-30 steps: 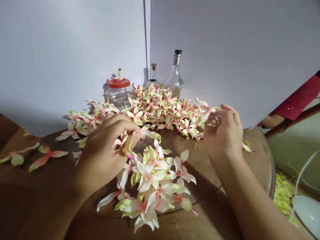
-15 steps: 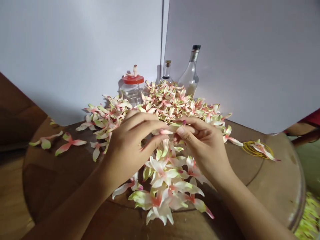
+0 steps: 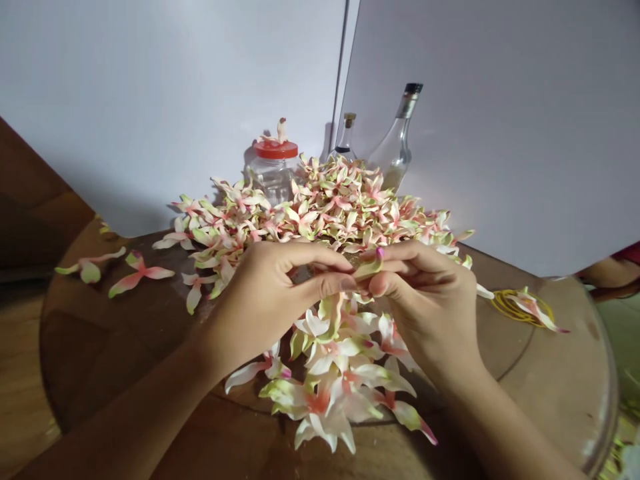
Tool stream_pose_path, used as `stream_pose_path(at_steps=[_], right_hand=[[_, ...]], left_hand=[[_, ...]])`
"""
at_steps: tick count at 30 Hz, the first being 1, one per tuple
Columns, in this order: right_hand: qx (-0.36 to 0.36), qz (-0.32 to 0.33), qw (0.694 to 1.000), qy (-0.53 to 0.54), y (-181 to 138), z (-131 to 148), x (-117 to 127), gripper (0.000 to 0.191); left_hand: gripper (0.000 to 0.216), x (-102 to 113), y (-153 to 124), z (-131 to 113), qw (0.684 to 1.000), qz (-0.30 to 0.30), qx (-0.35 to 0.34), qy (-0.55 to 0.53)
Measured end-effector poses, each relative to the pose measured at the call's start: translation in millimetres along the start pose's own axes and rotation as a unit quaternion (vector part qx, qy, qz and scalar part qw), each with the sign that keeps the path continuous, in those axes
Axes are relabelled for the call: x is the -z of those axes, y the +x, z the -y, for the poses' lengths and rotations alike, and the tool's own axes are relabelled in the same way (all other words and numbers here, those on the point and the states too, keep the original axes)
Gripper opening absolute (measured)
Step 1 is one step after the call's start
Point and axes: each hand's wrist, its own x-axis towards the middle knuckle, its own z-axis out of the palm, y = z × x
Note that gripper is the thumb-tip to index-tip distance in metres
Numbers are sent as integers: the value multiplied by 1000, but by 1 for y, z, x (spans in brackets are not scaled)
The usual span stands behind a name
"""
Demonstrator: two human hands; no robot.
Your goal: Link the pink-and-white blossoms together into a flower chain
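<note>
My left hand (image 3: 273, 293) and my right hand (image 3: 425, 300) meet over the round wooden table (image 3: 550, 373), fingertips pinched together on a pale green and pink fabric flower petal (image 3: 369, 268). Just below the hands lies a cluster of joined white, pink and green flowers (image 3: 330, 373). Behind the hands a big heap of loose fabric flowers (image 3: 325, 207) spreads across the table's far side.
A clear plastic jar with a red lid (image 3: 273, 170) and two glass bottles (image 3: 397, 143) stand at the back against white boards. Yellow rubber bands (image 3: 510, 303) lie at right. Stray flowers (image 3: 137, 273) lie at left. Another person's arm (image 3: 607, 270) shows at far right.
My right hand came in from the right with a flower and joined my left hand; both now pinch it together. The view shifted left, and the hands barely moved in the last half second.
</note>
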Motion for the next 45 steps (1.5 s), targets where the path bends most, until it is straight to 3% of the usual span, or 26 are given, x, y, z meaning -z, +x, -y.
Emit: stream_pose_path(at_steps=[7,16,24,45], right_hand=[[2,18,1000,-15,1,4,0,11],[1,46,999,18,1,3,0,13],[-4,48,999,-14,1,2,3,16],[-28,58,997,-39,3,8,5,16]], left_hand=[[6,-1,3,1,997,20,47,-62],[9,2,-1,2,996,39,69,-49],[19,2,-2,-2,998,42,52,-5],[17,2,-2,1,998,46,50,-10]])
